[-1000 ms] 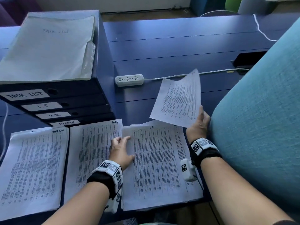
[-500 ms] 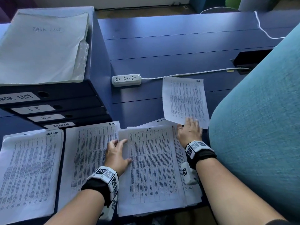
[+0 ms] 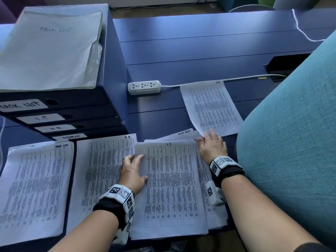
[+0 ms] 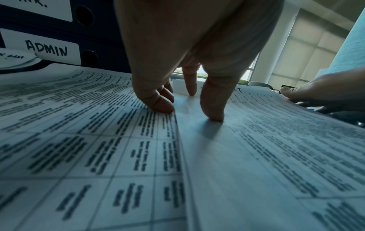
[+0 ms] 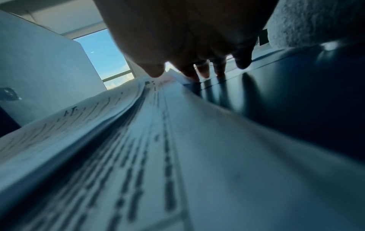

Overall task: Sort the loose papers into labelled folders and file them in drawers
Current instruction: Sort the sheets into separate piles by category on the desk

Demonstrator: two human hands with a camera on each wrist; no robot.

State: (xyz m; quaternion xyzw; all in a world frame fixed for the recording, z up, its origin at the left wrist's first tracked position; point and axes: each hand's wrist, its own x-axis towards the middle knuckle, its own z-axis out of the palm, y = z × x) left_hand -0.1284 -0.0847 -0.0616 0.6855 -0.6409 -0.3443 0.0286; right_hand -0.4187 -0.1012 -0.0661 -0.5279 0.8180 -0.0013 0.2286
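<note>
Three stacks of printed sheets lie along the desk's near edge: a Task List stack (image 3: 36, 188), an H.R. stack (image 3: 101, 170) and an I.T. stack (image 3: 172, 186). My left hand (image 3: 132, 170) rests with its fingertips (image 4: 212, 112) on the seam between the H.R. and I.T. stacks. My right hand (image 3: 211, 148) lies flat at the I.T. stack's far right corner, touching the near edge of a single H.R. sheet (image 3: 211, 108) that lies on the desk. The blue drawer unit (image 3: 60, 113) at the left carries Task List, I.T., H.R. and ADMIN labels (image 4: 47, 48). A white Task List folder (image 3: 49, 50) lies on top of it.
A white power strip (image 3: 144, 86) with its cord lies behind the stacks. A teal chair back (image 3: 291, 142) crowds the right side, close to my right arm. A black box (image 3: 287, 64) sits at the desk's far right. More sheets stick out under the I.T. stack.
My right hand lowered the single H.R. sheet it held up and laid it flat on the desk beyond the I.T. stack, then let go. My left hand stayed put.
</note>
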